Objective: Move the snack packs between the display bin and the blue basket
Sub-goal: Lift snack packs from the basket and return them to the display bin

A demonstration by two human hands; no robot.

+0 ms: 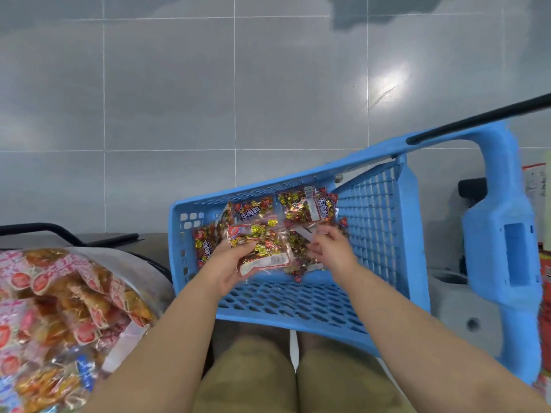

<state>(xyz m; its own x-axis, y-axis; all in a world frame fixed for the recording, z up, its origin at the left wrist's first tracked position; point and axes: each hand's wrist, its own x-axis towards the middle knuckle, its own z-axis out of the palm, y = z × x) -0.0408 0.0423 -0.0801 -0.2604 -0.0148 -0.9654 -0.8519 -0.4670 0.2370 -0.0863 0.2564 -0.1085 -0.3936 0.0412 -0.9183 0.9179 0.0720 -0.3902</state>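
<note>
Pack point(262, 248), clear with red and gold sweets inside, sits in the left hand point(235, 266). The fingers curl under its near end by the white label and the thumb lies along its left edge. The palm hides that end of the wrapper. The pack is held flat, just above the pile inside the basket point(298, 308).

The right hand point(331, 248) is just to the right of the pack, down among the loose packs point(310, 207), with its fingers bent. They are motion-blurred, and whether they pinch a wrapper or only touch the pile cannot be told. Glare on the foil makes the edges of the packs beneath both hands hard to separate, so their number is unclear.

The basket is blue mesh, tipped toward the camera against the person's knees point(247, 377). The loose packs lie heaped against its far wall. Its tall blue handle point(501, 234) rises at the right, blurred and partly cut by the frame edge. A black bar point(477, 120) runs from it out of view.

At lower left stands the bin point(149, 269), well apart from the held pack. It is cut off by the left and bottom edges and full of pink and orange bags point(59, 308), whose print is too blurred to read. Grey floor tiles point(149, 114) fill the top of the view.
</note>
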